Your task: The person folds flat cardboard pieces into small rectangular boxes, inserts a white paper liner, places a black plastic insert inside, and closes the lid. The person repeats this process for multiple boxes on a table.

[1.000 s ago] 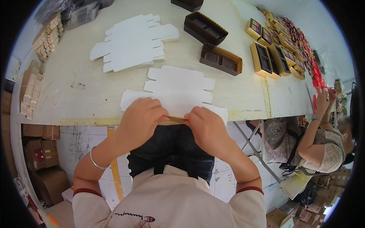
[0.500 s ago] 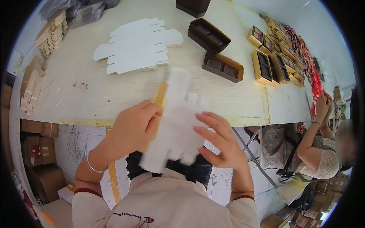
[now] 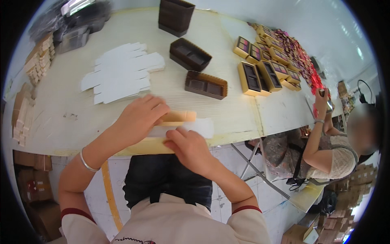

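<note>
A cardboard box blank (image 3: 205, 127), white inside and gold outside, lies along the table's front edge, partly folded, with a gold panel (image 3: 182, 116) standing up along its far side. My left hand (image 3: 140, 116) is closed on that panel's left part, its fingers slightly blurred. Curled at the blank's near side, my right hand (image 3: 190, 148) grips the edge between thumb and fingers. Both hands hide much of the blank's middle. Just beyond them is a stack of flat white box blanks (image 3: 120, 75).
Dark brown plastic trays (image 3: 206, 84) stand beyond my hands, with a tall dark stack (image 3: 176, 17) of them behind. Gold boxes (image 3: 250, 79) and red-purple wrapped pieces (image 3: 302, 61) cover the right side. A seated co-worker (image 3: 325, 150) works there. Folded cartons (image 3: 24, 112) line the left edge.
The blank went from upright over my lap down onto the table edge, turning sideways and folding. My right hand went from spread fingers to a closed grip. The view shifted.
</note>
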A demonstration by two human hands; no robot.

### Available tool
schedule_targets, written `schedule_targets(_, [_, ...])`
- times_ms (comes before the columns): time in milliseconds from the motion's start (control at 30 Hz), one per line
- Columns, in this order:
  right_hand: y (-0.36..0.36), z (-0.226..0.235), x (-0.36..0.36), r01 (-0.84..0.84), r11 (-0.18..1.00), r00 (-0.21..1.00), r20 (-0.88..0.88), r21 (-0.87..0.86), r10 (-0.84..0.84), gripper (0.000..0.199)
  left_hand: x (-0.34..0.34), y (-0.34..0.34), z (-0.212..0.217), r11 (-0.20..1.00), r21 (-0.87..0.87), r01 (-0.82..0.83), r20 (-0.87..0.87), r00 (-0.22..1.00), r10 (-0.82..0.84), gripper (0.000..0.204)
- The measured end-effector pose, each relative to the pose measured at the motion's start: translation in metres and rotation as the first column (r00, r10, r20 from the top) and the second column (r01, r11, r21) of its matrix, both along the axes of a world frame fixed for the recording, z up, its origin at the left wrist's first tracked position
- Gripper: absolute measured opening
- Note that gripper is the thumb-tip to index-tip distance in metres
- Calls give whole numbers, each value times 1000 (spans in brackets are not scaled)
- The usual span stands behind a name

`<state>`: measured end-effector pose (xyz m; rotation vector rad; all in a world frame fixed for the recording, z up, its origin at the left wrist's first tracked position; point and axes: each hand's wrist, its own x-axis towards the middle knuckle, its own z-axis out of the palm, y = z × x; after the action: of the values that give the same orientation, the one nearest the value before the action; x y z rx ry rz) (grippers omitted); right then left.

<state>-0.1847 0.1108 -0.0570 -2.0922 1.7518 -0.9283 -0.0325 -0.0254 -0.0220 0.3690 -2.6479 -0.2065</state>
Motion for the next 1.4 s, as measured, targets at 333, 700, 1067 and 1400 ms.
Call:
schedule_targets(333, [11,-11,-3,-173,922,950,-308,-347,62,20,53,56,-22,999,42,-8,25,1000,7,27])
schedule_targets(700, [-29,22,-16,-202,964,972,-88,174,219,15,44,28,-9,983,126,-137,33,990,134,22])
schedule_targets(1067, [-17,40,-17,-310,950,808,-522,16,272,20,42,16,-11,768,623,-151,-17,978,207,36])
schedule_targets(1400, [11,-3,6,-224,973,950,209,-56,231,19,45,31,2,626,778,53,17,994,-104,21])
